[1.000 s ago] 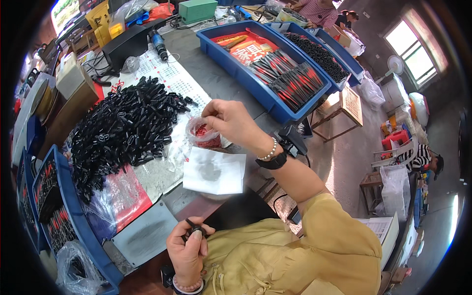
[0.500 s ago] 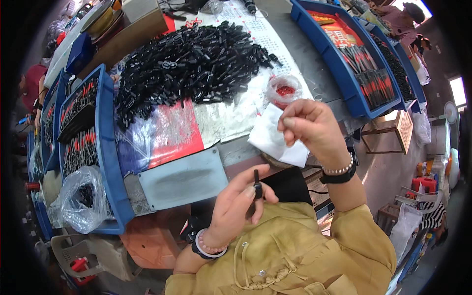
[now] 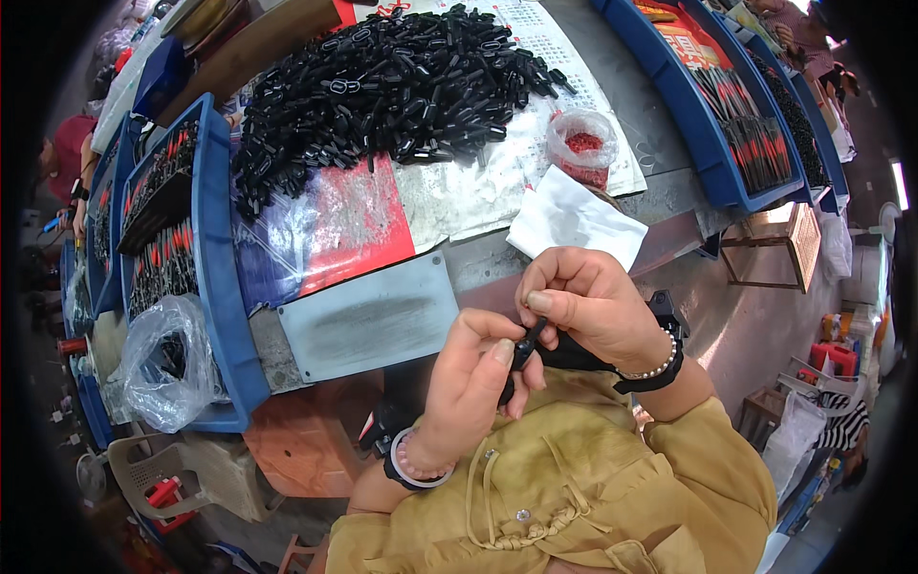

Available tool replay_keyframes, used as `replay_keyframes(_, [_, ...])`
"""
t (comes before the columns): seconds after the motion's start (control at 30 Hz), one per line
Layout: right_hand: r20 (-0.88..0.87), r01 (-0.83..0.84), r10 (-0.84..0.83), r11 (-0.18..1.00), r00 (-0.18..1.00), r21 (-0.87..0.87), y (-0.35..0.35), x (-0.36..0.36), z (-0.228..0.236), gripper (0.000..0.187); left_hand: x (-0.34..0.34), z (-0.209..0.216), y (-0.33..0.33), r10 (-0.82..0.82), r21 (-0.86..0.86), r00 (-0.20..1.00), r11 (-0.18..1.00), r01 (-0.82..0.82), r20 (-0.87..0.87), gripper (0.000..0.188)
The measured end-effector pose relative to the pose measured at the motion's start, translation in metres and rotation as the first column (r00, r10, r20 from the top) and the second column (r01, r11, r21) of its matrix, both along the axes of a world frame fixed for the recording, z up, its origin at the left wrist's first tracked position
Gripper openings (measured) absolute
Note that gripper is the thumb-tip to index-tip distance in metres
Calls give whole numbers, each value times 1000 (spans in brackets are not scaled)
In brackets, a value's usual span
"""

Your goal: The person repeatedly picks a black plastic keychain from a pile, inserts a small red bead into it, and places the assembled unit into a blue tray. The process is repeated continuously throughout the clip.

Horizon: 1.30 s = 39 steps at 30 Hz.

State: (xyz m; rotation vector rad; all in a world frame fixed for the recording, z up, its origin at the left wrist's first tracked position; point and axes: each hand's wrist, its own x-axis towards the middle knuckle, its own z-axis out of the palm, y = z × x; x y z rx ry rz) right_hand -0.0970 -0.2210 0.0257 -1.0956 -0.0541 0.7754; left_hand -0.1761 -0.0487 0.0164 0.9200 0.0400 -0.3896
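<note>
In front of my chest, my left hand (image 3: 459, 387) grips a small black plastic part (image 3: 524, 352) between thumb and fingers, its thin stem pointing up and to the right. The fingertips of my right hand (image 3: 595, 311) are pinched together at that stem. Whatever lies within this pinch, if anything, is too small to make out. A large heap of similar black parts (image 3: 382, 91) covers the far side of the table. Beyond my right hand lies a folded white paper (image 3: 572, 222). Just past it stands a clear plastic tub (image 3: 585, 153) containing tiny red pieces.
A pale grey plate (image 3: 368, 320) with a dark smudge lies along the table's near edge. Blue trays of black-and-red parts flank me, one tray (image 3: 228, 316) left and another (image 3: 660, 105) right. A clear plastic bag (image 3: 158, 383) sits on the left tray. A wooden stool (image 3: 770, 251) stands at right.
My right hand has come down from beside the tub to the black part in my left hand. The left hand keeps its hold. The view has shifted slightly.
</note>
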Motion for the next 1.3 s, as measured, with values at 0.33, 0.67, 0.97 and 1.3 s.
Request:
replay_keyframes(0.33, [-29, 64, -62, 995, 998, 75, 3, -11, 1, 11, -10, 8, -10, 193, 200, 979, 959, -202, 61, 13])
replay_keyframes(0.67, [429, 140, -176, 984, 886, 113, 11, -27, -11, 11, -13, 2, -16, 296, 175, 951, 935, -308, 94, 19])
replay_keyframes(0.97, [802, 272, -164, 962, 574, 2, 12, -30, -17, 24, -13, -1, -12, 165, 338, 963, 912, -230, 212, 31])
replay_keyframes(1.3, [932, 397, -81, 915, 353, -71, 22, -34, -27, 31, -15, -5, -13, 205, 397, 929, 860, -321, 308, 21])
